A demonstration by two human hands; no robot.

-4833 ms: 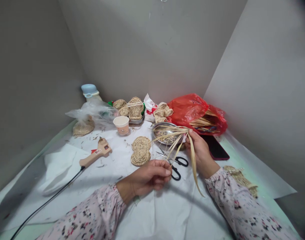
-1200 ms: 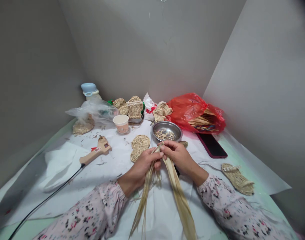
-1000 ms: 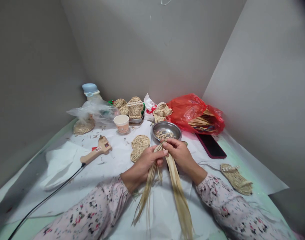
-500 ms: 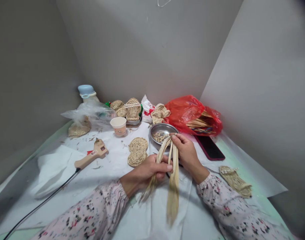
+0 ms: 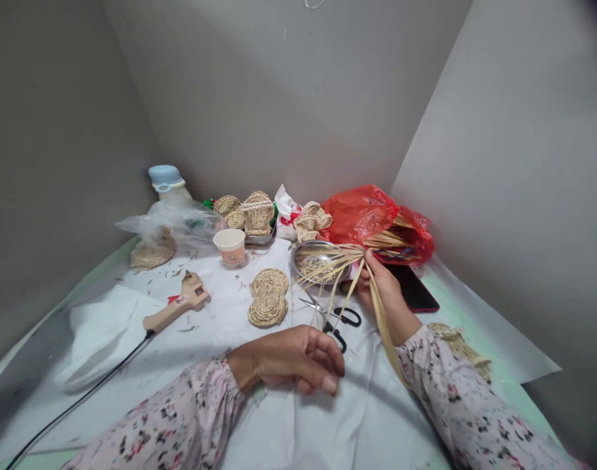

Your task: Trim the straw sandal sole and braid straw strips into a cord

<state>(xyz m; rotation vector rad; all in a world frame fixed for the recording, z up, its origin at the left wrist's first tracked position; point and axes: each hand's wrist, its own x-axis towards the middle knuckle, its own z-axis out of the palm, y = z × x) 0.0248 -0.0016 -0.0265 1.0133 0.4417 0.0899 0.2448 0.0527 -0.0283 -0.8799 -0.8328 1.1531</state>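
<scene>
My right hand (image 5: 383, 287) pinches a bundle of pale straw strips (image 5: 382, 313) near one end. Some strips fan out leftward over the steel bowl (image 5: 322, 247), while a thicker bunch hangs down beside my right wrist. My left hand (image 5: 298, 359) hovers low over the white covering, fingers loosely curled and thumb apart, with nothing in it. Black-handled scissors (image 5: 348, 317) lie just beyond it, partly behind the hanging strips. Left of the scissors rests a coiled straw piece (image 5: 269, 297) shaped like a figure eight. Small straw scraps lie in the bowl.
A hot glue gun (image 5: 181, 303) with a black cord lies at left, near a paper cup (image 5: 230, 247). Woven straw pieces (image 5: 258, 214) stand at the back. At right are a red plastic bag (image 5: 359, 212) of straw, a phone (image 5: 415, 290) and another woven piece (image 5: 462, 349).
My left hand has let go of the straw strips and moved down. My right hand has moved right with the bundle, whose strips now swing out leftward, and the scissors have come into view.
</scene>
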